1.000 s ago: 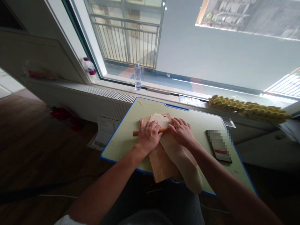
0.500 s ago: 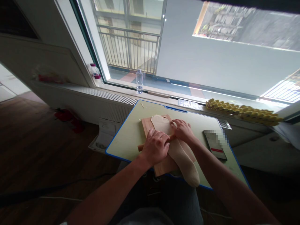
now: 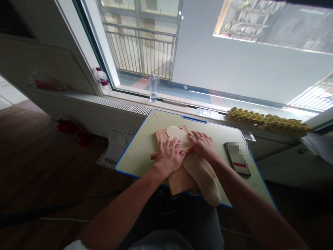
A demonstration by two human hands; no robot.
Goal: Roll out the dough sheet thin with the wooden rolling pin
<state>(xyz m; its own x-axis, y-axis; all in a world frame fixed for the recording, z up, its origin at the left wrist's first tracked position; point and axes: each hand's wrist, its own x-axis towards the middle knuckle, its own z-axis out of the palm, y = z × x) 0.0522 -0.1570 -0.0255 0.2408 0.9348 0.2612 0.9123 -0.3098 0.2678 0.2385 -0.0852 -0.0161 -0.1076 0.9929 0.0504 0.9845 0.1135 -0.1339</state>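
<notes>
My left hand point(image 3: 170, 155) lies over a wooden rolling pin point(image 3: 153, 156), its fingers stretched out and spread, the palm on the pin. The flattened fingers of my right hand point(image 3: 203, 143) rest over the other end, which they hide. Beneath the pin is a long piece of pale dough point(image 3: 204, 178). Its far part is rolled thin, while the thick near part hangs past the table's front edge. A wooden board point(image 3: 179, 182) under the dough sits at an angle.
The board lies on a pale green table point(image 3: 137, 152) with a blue rim. A phone point(image 3: 238, 158) lies at the right. Behind, along the window, stand a clear water bottle point(image 3: 153, 88) and a yellow bumpy strip point(image 3: 267, 121). A red fire extinguisher point(image 3: 71, 128) is at left.
My left hand has gone from curled round the rolling pin to flat with spread fingers. My right fingers have straightened a little. The camera view has shifted slightly.
</notes>
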